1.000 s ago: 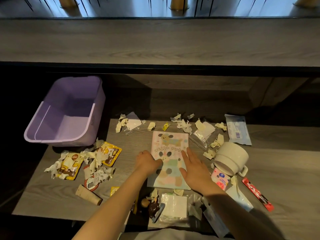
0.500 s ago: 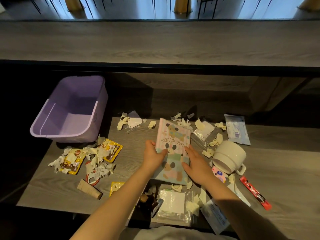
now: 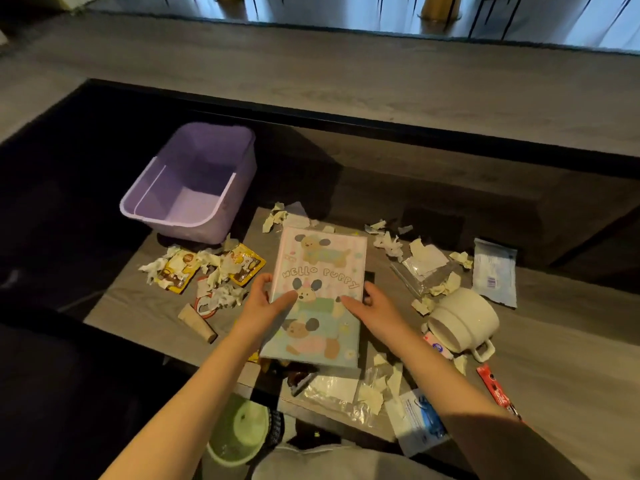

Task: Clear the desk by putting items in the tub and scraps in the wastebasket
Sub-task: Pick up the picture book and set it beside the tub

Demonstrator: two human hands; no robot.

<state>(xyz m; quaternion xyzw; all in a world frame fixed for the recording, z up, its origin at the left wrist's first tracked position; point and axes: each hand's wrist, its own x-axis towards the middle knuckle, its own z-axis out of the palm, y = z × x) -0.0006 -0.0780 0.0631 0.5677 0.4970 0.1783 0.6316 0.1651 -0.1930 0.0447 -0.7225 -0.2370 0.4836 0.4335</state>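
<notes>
Grey wood desk, littered with torn paper. Both hands now grip the puppy notebook, the left hand and right hand each closed on an edge; a second ago it lay flat, now it is raised off the desk. The purple tub stands empty beyond on the left, likely its destination. A white mug lies tipped nearby.

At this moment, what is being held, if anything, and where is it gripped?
The Hello Puppy notebook, held by both hands: the left hand grips its left edge and the right hand its right edge, both about midway along, thumbs on the cover.
</notes>
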